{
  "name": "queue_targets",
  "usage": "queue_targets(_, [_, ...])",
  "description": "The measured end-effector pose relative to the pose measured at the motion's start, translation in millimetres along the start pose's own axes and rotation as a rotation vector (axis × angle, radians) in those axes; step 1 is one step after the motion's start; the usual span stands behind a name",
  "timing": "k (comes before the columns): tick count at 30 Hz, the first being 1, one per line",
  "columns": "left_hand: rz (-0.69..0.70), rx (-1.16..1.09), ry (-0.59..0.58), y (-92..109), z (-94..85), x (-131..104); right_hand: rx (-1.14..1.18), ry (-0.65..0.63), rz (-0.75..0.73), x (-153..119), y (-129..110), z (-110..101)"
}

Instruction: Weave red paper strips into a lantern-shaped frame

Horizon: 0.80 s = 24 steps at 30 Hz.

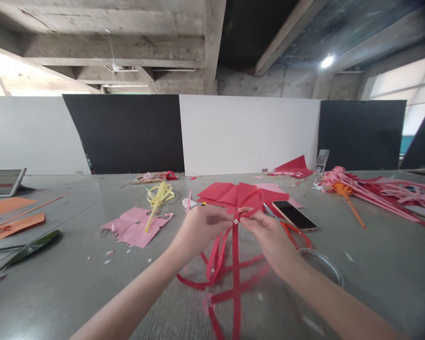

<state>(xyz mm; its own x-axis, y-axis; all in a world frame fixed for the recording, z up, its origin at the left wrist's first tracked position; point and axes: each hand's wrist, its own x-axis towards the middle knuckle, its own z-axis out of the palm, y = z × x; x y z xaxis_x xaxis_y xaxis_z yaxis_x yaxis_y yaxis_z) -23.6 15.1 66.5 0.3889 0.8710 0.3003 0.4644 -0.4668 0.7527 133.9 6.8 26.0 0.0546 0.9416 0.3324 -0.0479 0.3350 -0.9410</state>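
My left hand [200, 227] and my right hand [264, 228] meet over the table, their fingertips pinching thin red paper strips [235, 274] where these cross. A tiny white square [236, 221] shows at the crossing, between the fingertips. Long red strips hang and loop below the hands, some of them blurred. Just beyond the fingers lie folded red paper sheets [217, 192]. By my right hand are scissors with orange-red handles [302, 232], a phone [294, 215] with a dark screen, and a clear ring, perhaps a tape roll [335, 269], partly behind my forearm.
A yellow strip flower [160, 194] rests on cut pink paper [138, 229]. Orange paper [16, 226], a green leaf-like piece [31, 249] and a tablet [5, 182] lie left. Pink strips [375, 196] and an orange strip piece [350, 203] lie right. White panels [251, 134] stand behind.
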Motion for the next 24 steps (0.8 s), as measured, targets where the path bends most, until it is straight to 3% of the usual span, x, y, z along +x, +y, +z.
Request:
queue_targets(8, [0.031,0.15,0.033,7.4,11.9,-6.8,-0.08,-0.021,-0.019,-3.3,-7.8,1.9])
queue_targets(24, [-0.057,0.049,-0.05,-1.4,8.4,-1.5,-0.044,-0.123,-0.029,-2.0,-1.0,-1.9])
